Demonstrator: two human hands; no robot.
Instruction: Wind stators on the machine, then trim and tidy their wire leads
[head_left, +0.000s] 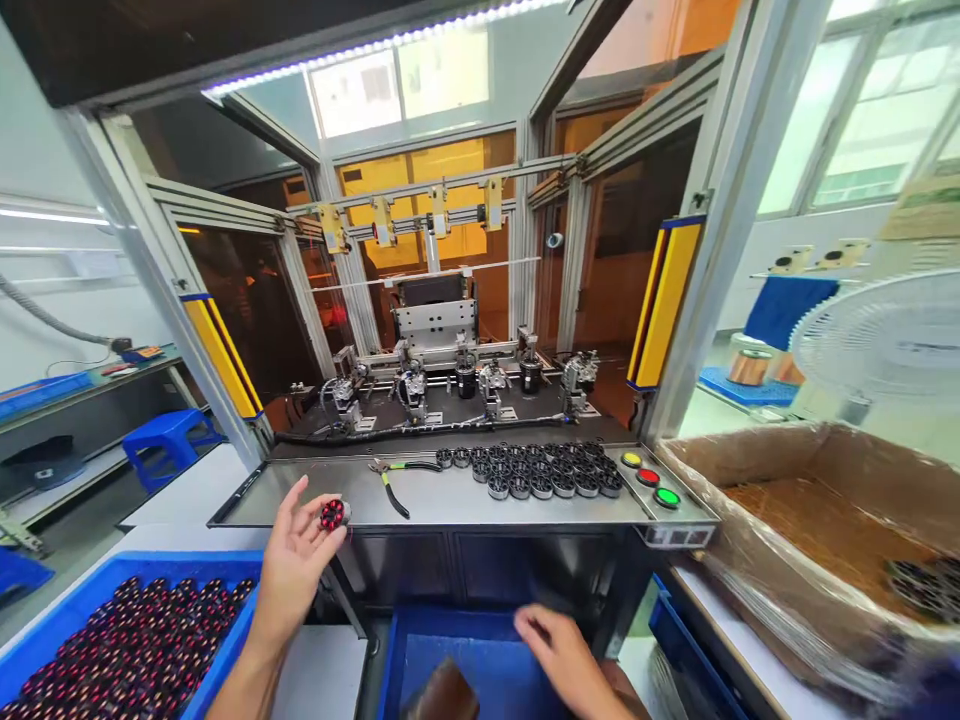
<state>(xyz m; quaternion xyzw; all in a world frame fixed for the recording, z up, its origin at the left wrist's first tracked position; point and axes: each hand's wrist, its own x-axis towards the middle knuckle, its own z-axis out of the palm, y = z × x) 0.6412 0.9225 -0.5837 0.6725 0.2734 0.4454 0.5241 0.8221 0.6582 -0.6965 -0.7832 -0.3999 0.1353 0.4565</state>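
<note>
My left hand pinches a small round motor stator with red windings between thumb and fingers, in front of the metal work surface's left part. My right hand hangs lower, over a blue bin. Its fingers are curled in and slightly blurred, with nothing visible in them. A blurred brown piece shows over the bin, apart from that hand; its kind is unclear. Pliers with green-and-black handles lie on the metal work surface. To their right stand rows of black-and-silver motor parts.
A blue tray full of red-wound stators is at left. Yellow, red and green buttons sit at the surface's right end. Behind are machine fixtures between yellow posts. A plastic-lined box and a fan stand right.
</note>
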